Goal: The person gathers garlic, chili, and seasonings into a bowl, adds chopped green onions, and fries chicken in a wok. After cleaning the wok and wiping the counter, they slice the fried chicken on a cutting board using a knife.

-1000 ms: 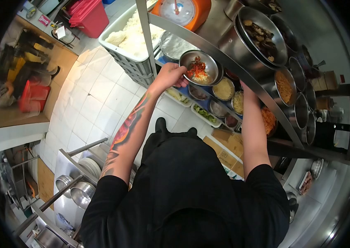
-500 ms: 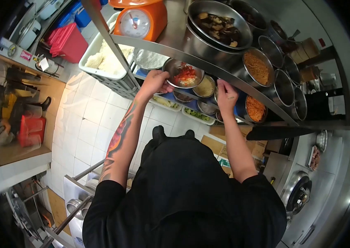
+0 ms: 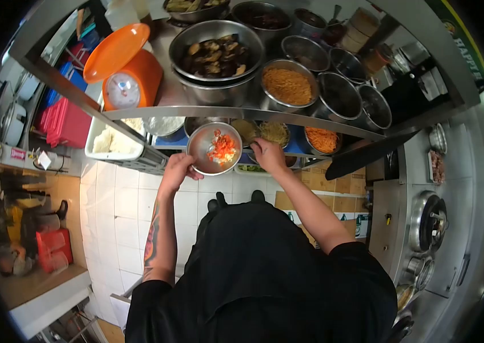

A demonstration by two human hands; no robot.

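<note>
My left hand grips the rim of a metal bowl from its left side. Chopped red and pale pieces lie in the bowl, which is tipped a little towards me. My right hand is closed in a pinch by the lower shelf, just right of the bowl. What its fingertips hold, if anything, I cannot make out. Beyond that hand are a container of greenish-yellow food and a smaller yellowish one. Shredded orange food fills a bowl farther right.
Above my hands runs a steel shelf edge. On that shelf stand an orange scale, a bowl of dark cooked pieces and a pot of brown shreds. A white tub is at left; a stove burner is at right.
The bowl has come out from under the shelf towards me, still in my left hand. My right hand has moved left, closer to the bowl. The camera view has turned and shifted.
</note>
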